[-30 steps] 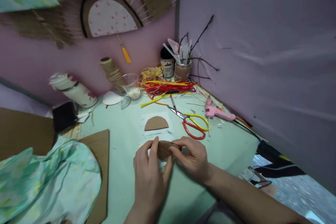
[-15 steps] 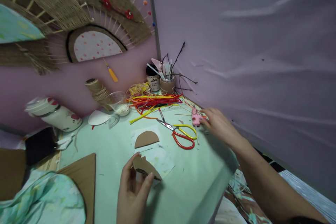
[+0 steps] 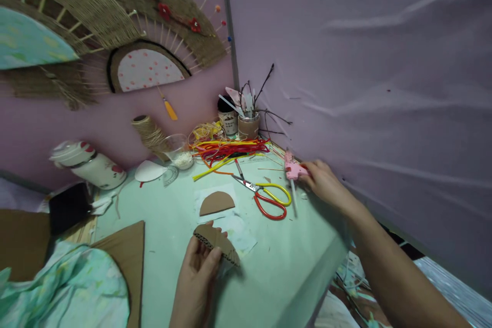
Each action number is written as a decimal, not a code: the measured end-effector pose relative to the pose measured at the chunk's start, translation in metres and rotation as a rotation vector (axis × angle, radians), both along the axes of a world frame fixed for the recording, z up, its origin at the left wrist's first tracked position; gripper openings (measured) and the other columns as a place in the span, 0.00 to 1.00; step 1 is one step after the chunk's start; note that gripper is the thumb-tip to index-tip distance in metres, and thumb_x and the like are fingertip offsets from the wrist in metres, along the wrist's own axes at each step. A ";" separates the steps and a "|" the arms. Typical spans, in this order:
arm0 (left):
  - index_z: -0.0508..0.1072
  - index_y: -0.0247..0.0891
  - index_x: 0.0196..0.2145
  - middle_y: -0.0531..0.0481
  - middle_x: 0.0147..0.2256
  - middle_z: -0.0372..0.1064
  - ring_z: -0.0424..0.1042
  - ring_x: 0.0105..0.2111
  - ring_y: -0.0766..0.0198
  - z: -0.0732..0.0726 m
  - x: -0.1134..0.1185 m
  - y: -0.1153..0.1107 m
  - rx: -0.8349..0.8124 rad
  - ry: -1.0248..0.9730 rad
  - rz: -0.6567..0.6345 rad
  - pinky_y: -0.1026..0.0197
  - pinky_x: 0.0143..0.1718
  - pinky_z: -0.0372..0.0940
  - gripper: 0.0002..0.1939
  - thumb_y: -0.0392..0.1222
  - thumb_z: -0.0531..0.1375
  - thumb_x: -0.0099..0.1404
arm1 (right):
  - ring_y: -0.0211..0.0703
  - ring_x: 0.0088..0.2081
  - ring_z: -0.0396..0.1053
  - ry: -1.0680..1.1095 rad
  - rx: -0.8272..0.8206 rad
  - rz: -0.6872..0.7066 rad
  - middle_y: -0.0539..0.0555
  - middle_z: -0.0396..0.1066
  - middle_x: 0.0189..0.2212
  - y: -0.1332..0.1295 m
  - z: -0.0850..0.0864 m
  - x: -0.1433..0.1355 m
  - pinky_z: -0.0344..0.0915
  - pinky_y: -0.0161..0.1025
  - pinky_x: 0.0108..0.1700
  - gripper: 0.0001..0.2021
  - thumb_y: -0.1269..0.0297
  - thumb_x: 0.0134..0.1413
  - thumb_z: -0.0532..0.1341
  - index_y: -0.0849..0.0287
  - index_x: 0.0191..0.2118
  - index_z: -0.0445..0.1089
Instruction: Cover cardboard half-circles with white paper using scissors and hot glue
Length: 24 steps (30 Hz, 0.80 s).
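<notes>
Cardboard (image 3: 217, 239) sat pinched between our left hand's (image 3: 198, 267) thumb and fingers, above the surface (image 3: 265, 279); our right hand (image 3: 323, 182) held the glue gun (image 3: 293, 169) by its handle, near the scissors (image 3: 250, 186).

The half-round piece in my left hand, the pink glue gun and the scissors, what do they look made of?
The half-round piece: matte corrugated cardboard, as fluting shows along its edge.
The pink glue gun: probably plastic, from its moulded-looking body.
The scissors: shiny grey blades, likely metal; glossy red and yellow handles, perhaps plastic-coated.
</notes>
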<state>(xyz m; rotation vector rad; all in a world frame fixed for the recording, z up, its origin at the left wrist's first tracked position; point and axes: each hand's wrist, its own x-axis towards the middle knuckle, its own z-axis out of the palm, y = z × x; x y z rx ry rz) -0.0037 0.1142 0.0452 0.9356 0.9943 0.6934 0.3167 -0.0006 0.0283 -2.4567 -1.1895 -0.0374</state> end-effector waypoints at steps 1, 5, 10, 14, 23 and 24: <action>0.71 0.45 0.52 0.44 0.50 0.72 0.70 0.53 0.50 0.000 -0.001 0.000 -0.011 -0.011 -0.004 0.54 0.49 0.69 0.32 0.52 0.70 0.49 | 0.53 0.45 0.66 0.020 0.071 0.005 0.63 0.68 0.41 -0.002 0.005 0.000 0.62 0.45 0.48 0.17 0.61 0.61 0.53 0.63 0.51 0.70; 0.69 0.45 0.55 0.42 0.51 0.72 0.69 0.54 0.50 0.000 -0.003 0.001 -0.059 -0.111 -0.020 0.51 0.51 0.68 0.34 0.51 0.70 0.50 | 0.52 0.46 0.68 0.247 0.351 0.075 0.61 0.71 0.45 -0.009 0.026 -0.011 0.66 0.46 0.48 0.20 0.54 0.60 0.54 0.58 0.51 0.70; 0.68 0.48 0.56 0.41 0.58 0.65 0.65 0.58 0.45 -0.004 -0.008 0.006 -0.105 -0.292 -0.119 0.45 0.53 0.66 0.39 0.49 0.73 0.46 | 0.51 0.43 0.73 0.858 0.636 0.186 0.58 0.74 0.46 -0.006 0.043 -0.045 0.71 0.44 0.36 0.20 0.47 0.59 0.55 0.51 0.50 0.70; 0.64 0.51 0.59 0.44 0.61 0.62 0.64 0.58 0.46 -0.008 -0.013 0.007 -0.075 -0.344 -0.134 0.45 0.54 0.64 0.43 0.46 0.73 0.47 | 0.49 0.31 0.73 1.127 0.633 0.198 0.61 0.76 0.37 0.005 0.047 -0.083 0.70 0.43 0.28 0.23 0.42 0.55 0.56 0.56 0.43 0.73; 0.61 0.50 0.61 0.45 0.59 0.63 0.65 0.56 0.50 -0.015 -0.015 0.009 -0.033 -0.363 -0.188 0.50 0.56 0.62 0.47 0.39 0.73 0.46 | 0.40 0.27 0.67 1.263 0.371 0.381 0.57 0.72 0.32 0.005 0.038 -0.138 0.63 0.34 0.24 0.27 0.39 0.57 0.55 0.60 0.41 0.73; 0.60 0.51 0.62 0.45 0.58 0.65 0.66 0.55 0.51 -0.016 -0.015 0.010 -0.024 -0.373 -0.198 0.50 0.56 0.62 0.48 0.38 0.74 0.46 | 0.39 0.26 0.65 1.243 0.326 0.397 0.56 0.71 0.31 0.003 0.039 -0.141 0.62 0.34 0.24 0.27 0.39 0.58 0.54 0.60 0.41 0.73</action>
